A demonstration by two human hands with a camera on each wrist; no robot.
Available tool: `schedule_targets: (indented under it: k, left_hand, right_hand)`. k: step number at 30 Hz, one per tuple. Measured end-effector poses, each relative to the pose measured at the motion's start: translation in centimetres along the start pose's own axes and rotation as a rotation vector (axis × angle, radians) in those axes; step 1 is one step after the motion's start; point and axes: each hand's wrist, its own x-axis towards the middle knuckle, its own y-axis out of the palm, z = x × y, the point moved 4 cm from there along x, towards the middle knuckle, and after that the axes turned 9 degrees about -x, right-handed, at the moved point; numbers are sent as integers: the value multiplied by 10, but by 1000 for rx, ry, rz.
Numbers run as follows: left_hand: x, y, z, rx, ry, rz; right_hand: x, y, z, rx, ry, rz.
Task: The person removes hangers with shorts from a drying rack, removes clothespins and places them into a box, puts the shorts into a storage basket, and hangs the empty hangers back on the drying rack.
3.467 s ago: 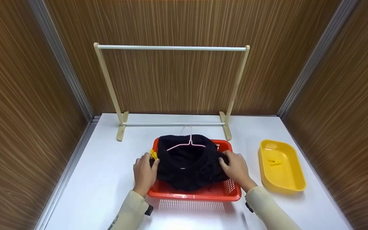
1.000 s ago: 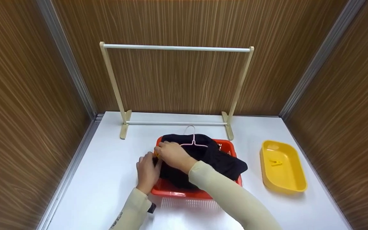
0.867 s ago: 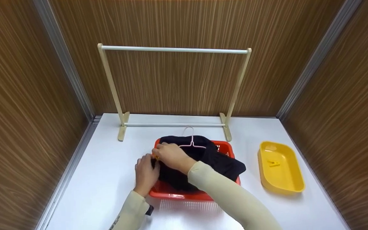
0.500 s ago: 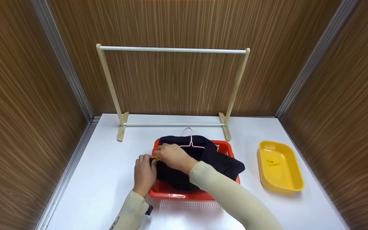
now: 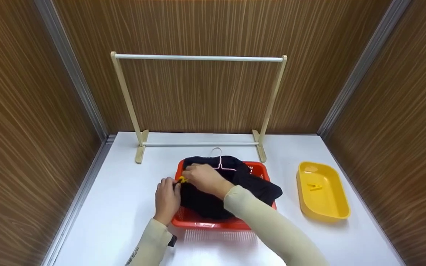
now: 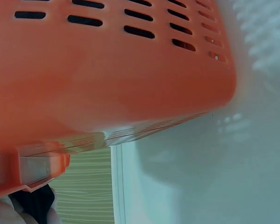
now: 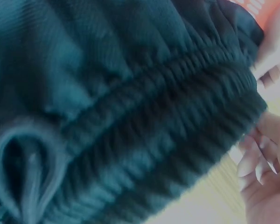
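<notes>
Black shorts or trousers [image 5: 205, 207] with a gathered elastic waistband [image 7: 163, 121] and a drawstring loop [image 7: 30, 163] lie bunched over a red basket [image 5: 213, 224]. At their left end my left hand [image 5: 166, 199] grips the waistband edge; its fingertips hold black cloth [image 6: 37, 203] by the basket rim in the left wrist view. My right hand [image 5: 204, 179] reaches across and pinches a yellow clothespin [image 5: 182, 180] beside the left fingertips. The clothespin's jaws are too small to read. A pink hanger [image 5: 220, 162] lies on the cloth, partly behind my right hand.
A rack with a white top bar [image 5: 198, 57] and wooden posts stands behind the basket. To the right sits a yellow tray [image 5: 324, 212] holding another yellow clothespin [image 5: 314, 187]. Wood-grain panels [image 5: 198, 96] enclose the white table [image 5: 124, 207].
My right hand has left the garment's right end, which now spreads over the basket's rim, and crossed to the clothespin. Lately it has shifted slightly right with it. My left hand stays put.
</notes>
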Motion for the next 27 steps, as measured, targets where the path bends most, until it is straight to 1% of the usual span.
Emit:
schedule_targets:
  k: [3,5,7,9,11,13,15,17,19,21,23,25,27]
  left_hand:
    - [4,2,1,2,-9,1]
    - [4,4,1,1,-13,6]
    - [3,4,1,3,-23,12]
    - [2,4,1,11,-31,15]
    - [0,3,1,23,-31,12]
    - [-1,1,1,37,-32,6]
    - [-1,0,2,52,-33,0]
    - [-1,-1,2,72,-39,-5]
    - [1,-1,1,90,-51,-1]
    - [2,-1,2,100,-75,10]
    - [2,0,3,98,-110,24]
    - [2,1,6,84,-160,41]
    - [0,2,9,70,-208,56]
  right_hand:
    - [-12,-9,-16,52,46,-66]
    - [-28,-13,-30,103,86,-116]
    - [-51,-15,-44,168,138,-186]
    - [-78,-15,-60,239,201,-266]
    - [-106,-13,-75,309,283,-357]
    - [-133,-9,-87,371,382,-432]
    - [-156,-4,-96,409,483,-471]
    - [-173,3,-101,441,569,-457]
    - [-185,10,-101,470,627,-409]
    - [-193,18,-98,501,659,-358]
    - [-199,25,-94,522,676,-325]
    - [-205,32,-90,536,691,-318]
    - [-209,38,-87,554,703,-332]
